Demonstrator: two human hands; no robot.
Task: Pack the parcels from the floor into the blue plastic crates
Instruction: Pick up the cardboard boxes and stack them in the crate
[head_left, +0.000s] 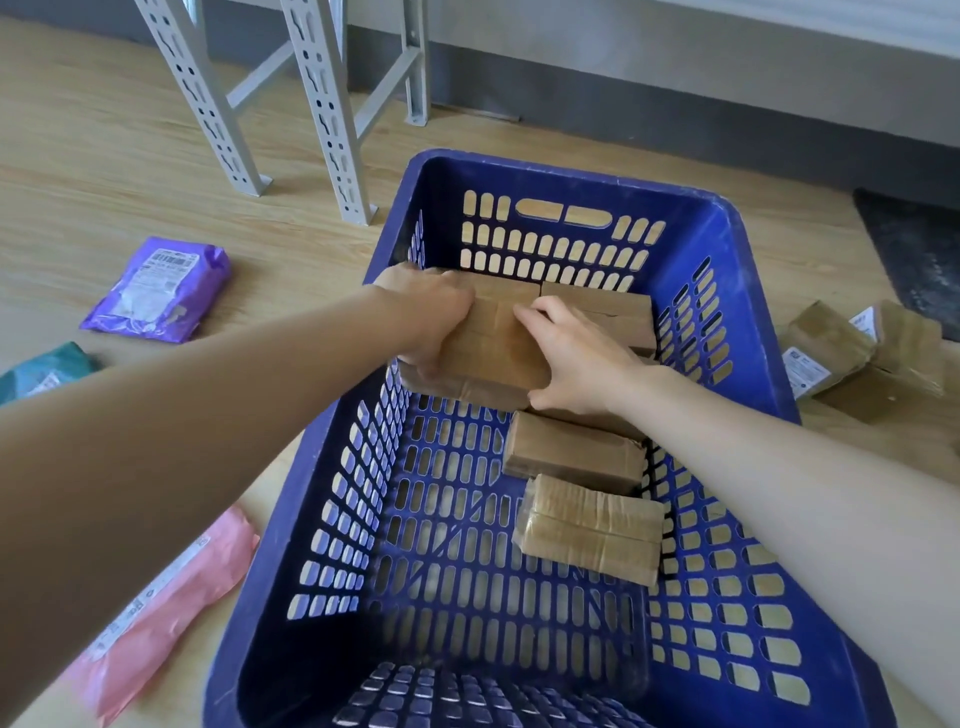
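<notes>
Parcel (493, 343), a brown taped box, sits in the crate's (571, 174) 11 o'clock corner, seemingly atop another box. The left grip (431, 322) curls round its far-left edge and the right grip (576, 364) holds its near-right edge, probably to square it against the wall and the neighbour box (597, 312) at 1 o'clock. Two more boxes (571, 452) line the 3 o'clock wall. A purple bag (156, 286) and a pink bag (166, 613) wait on the floor (130, 156) at 9 and 7 o'clock.
</notes>
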